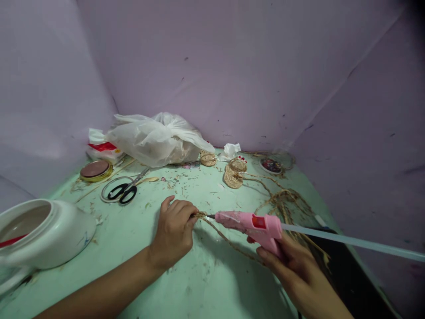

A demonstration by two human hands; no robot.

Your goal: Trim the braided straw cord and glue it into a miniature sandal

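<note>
My left hand [175, 228] pinches the end of a braided straw cord [229, 241] above the green table. From that pinch the cord slants down toward my right hand [299, 270]. A pink glue gun [247, 223] is gripped in my right hand, its dark nozzle at the cord beside my left fingertips. Whether the nozzle touches the cord I cannot tell. A long translucent glue stick [352, 240] juts out of the back of the gun. Farther back lies a coiled straw piece [233, 174], with strands running to a tangle of straw cord [285, 199].
Black-handled scissors [128, 190] lie at left by a round tin [96, 170]. A white pot [63, 235] stands at the near left. A plastic bag [159, 139] and crumpled tissue [230, 151] sit against the wall. A dark flat panel [345, 270] lies at right.
</note>
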